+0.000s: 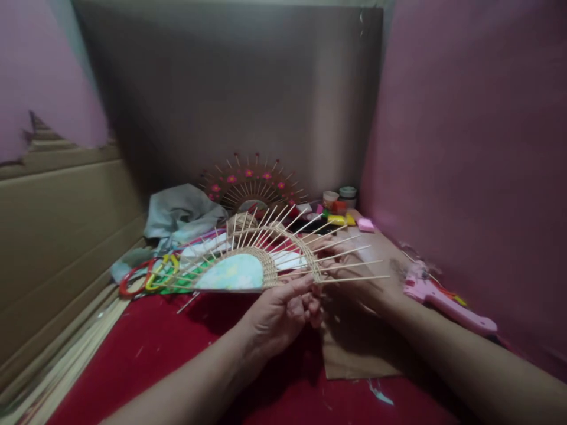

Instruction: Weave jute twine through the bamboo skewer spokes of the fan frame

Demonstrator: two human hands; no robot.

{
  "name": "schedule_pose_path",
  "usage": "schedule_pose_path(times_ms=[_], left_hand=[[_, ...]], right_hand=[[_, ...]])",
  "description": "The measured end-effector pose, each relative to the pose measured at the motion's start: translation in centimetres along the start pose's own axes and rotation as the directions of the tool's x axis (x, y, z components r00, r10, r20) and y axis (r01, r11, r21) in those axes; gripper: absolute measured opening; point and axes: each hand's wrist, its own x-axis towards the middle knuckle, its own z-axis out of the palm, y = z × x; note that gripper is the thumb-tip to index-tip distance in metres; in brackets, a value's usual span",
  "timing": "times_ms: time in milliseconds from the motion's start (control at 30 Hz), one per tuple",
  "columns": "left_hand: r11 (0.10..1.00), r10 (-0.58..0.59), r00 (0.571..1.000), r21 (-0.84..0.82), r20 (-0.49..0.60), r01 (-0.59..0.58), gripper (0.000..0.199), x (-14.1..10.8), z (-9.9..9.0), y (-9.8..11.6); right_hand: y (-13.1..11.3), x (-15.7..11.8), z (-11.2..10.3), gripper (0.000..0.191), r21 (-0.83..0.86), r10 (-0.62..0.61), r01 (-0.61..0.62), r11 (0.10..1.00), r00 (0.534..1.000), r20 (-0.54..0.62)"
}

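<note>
A half-round fan of thin sticks [233,273] is held up over the red cloth, tilted. Its centre is a pale blue-green half disc, with a twine band woven round it and a second twine band farther out on the sticks. My left hand [281,310] is closed at the fan's lower right, its thumb against the end of the outer band. Behind the sticks on the right, my right hand [349,273] grips the same side of the fan, its fingertips partly hidden by the sticks and band.
A pink glue gun [447,300] lies right, by the pink wall. Red-handled scissors [133,282] and grey cloth [181,212] are left. Behind stand a flowered stick fan [248,177], a twine ball [243,222] and small jars [348,196]. Cardboard [354,360] lies below my right arm.
</note>
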Motion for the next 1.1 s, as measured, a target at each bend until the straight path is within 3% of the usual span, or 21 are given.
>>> schedule_pose_path(times_ms=[100,200,267,300,400,533,667,800,900,1100], left_hand=[[0.999,-0.006,1.000,-0.039,-0.028,0.005,0.013,0.2,-0.1,0.1],[0.996,0.015,0.998,-0.087,-0.063,-0.020,0.014,0.3,0.3,0.2],[0.994,0.047,0.992,-0.092,-0.114,-0.058,0.015,0.3,0.6,0.1],[0.993,0.059,0.988,-0.093,-0.141,-0.072,0.016,0.2,0.8,0.1],[0.989,0.051,0.985,-0.128,-0.168,-0.073,0.014,0.2,1.0,-0.4],[0.999,-0.043,0.995,-0.030,-0.086,0.040,0.012,0.3,0.4,-1.3],[0.958,-0.171,0.985,0.228,-0.037,0.175,0.017,0.4,-0.6,-1.4],[0.906,-0.161,0.987,0.400,0.018,0.141,0.016,0.5,-1.0,-0.9],[0.866,-0.172,0.983,0.487,0.071,0.117,0.017,0.1,-0.5,-0.5],[0.779,-0.309,0.939,0.606,0.149,0.160,0.018,-1.8,1.2,0.3]], right_hand=[[0.4,-0.4,0.2,0.029,0.161,0.056,-0.088,0.983,0.979,0.194],[0.2,-0.7,0.3,0.038,0.288,0.078,-0.204,0.936,0.916,0.393],[-0.1,-1.0,0.6,0.039,0.306,0.087,-0.235,0.922,0.900,0.428],[-0.3,-1.2,0.9,0.038,0.319,0.098,-0.250,0.914,0.900,0.424],[-0.5,-1.5,2.5,0.030,0.431,0.181,-0.287,0.856,0.946,0.270],[0.0,-1.2,3.9,0.035,0.561,0.398,-0.413,0.717,0.904,0.155],[0.5,-0.2,3.0,0.027,0.782,0.363,-0.280,0.557,0.929,0.074],[0.9,0.6,1.0,0.022,0.903,0.387,-0.152,0.401,0.922,-0.017],[0.9,0.8,0.1,0.023,0.900,0.349,-0.145,0.410,0.937,-0.008],[0.2,0.9,-1.2,0.025,0.859,0.298,-0.162,0.486,0.955,0.011]])
